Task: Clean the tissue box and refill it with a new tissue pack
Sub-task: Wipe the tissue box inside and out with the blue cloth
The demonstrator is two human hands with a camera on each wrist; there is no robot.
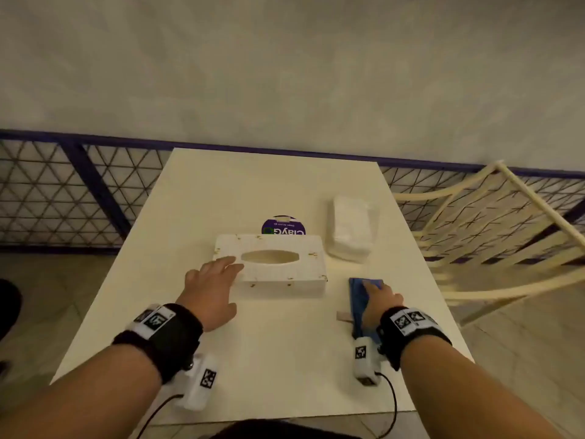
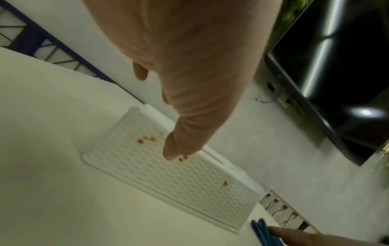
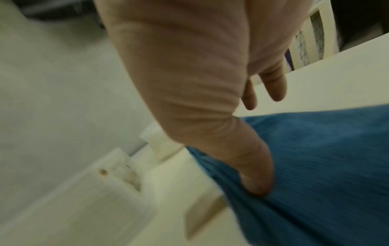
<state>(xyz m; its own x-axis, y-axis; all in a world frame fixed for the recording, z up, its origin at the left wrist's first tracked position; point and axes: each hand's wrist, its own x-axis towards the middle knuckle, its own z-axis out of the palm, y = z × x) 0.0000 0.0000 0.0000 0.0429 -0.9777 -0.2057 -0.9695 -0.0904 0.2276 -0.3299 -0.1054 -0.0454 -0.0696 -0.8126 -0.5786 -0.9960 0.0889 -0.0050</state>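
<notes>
A white tissue box (image 1: pixel 278 274) with brown stains and an empty oval slot stands mid-table. My left hand (image 1: pixel 221 270) reaches its left end, straight fingers lying on the top. In the left wrist view the thumb (image 2: pixel 174 149) touches the box's stained front wall (image 2: pixel 189 179). My right hand (image 1: pixel 376 294) rests flat on a folded blue cloth (image 1: pixel 359 299) to the right of the box. In the right wrist view the thumb (image 3: pixel 254 179) presses into the cloth (image 3: pixel 326 166) while the fingers stay straight. A new white tissue pack (image 1: pixel 351 231) lies behind and to the right of the box.
A round purple sticker (image 1: pixel 283 225) shows on the table (image 1: pixel 269 359) just behind the box. A small beige tag (image 1: pixel 343 316) lies left of the cloth. A cream slatted chair (image 1: pixel 481 229) stands at the table's right side. A blue-framed mesh fence (image 1: pixel 79 191) runs behind.
</notes>
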